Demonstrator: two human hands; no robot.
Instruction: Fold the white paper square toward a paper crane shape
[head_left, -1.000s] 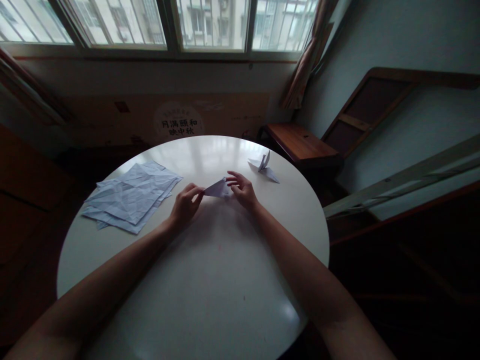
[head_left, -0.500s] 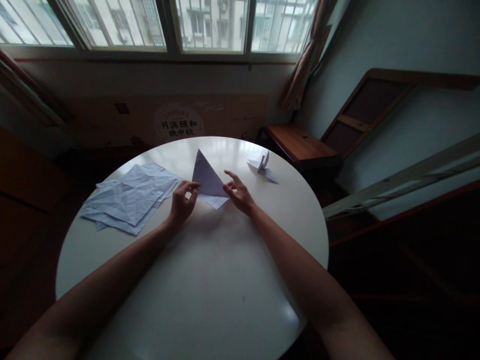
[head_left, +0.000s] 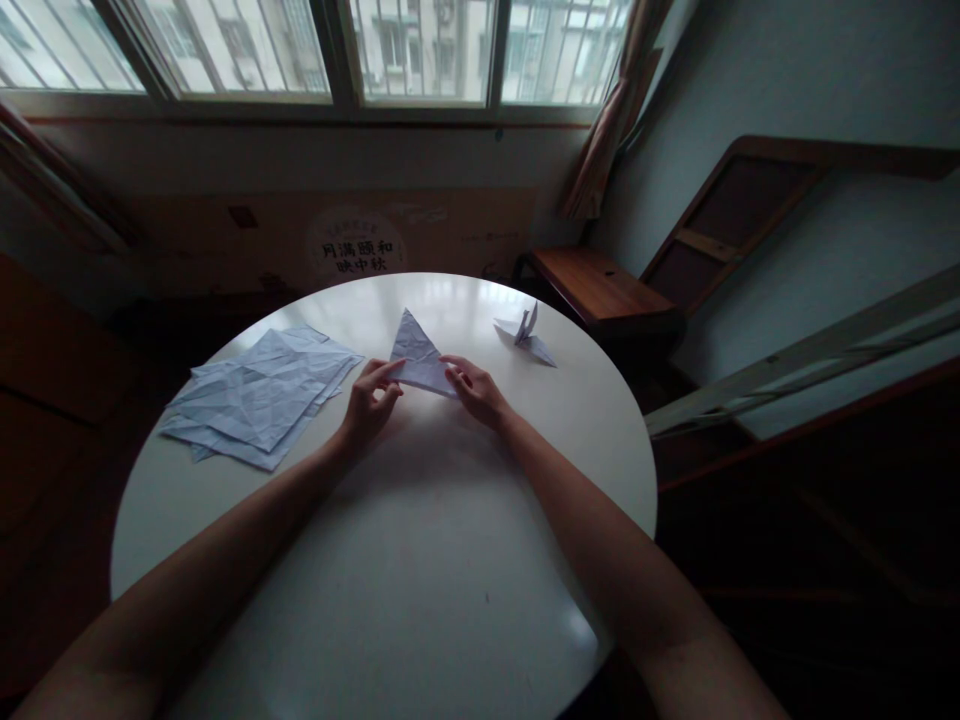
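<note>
- Folded paper (head_left: pixel 417 362): triangular, creased, over the far half of the white round table (head_left: pixel 420 560), about 12 o'clock, tip pointing near 11. Can't tell if it touches the tabletop.
- Left hand (head_left: pixel 367 400): on the paper's 8 o'clock corner, fingers narrow, holding it, index finger laid on top.
- Right hand (head_left: pixel 480 393): on the 4 o'clock side, thumb and index finger close together, holding the same paper.
- Paper crane (head_left: pixel 526 337): on the table, between 2 and 3 o'clock from the folded paper, near the right hand, not touching.
- Stack of sheets (head_left: pixel 262 395): creased, loosely overlapped, between 8 and 9 o'clock from the paper, just beside the left hand.
- Wooden bench (head_left: pixel 600 283): past the table edge, 1 o'clock.
- Window (head_left: pixel 427 55): 12 o'clock.
</note>
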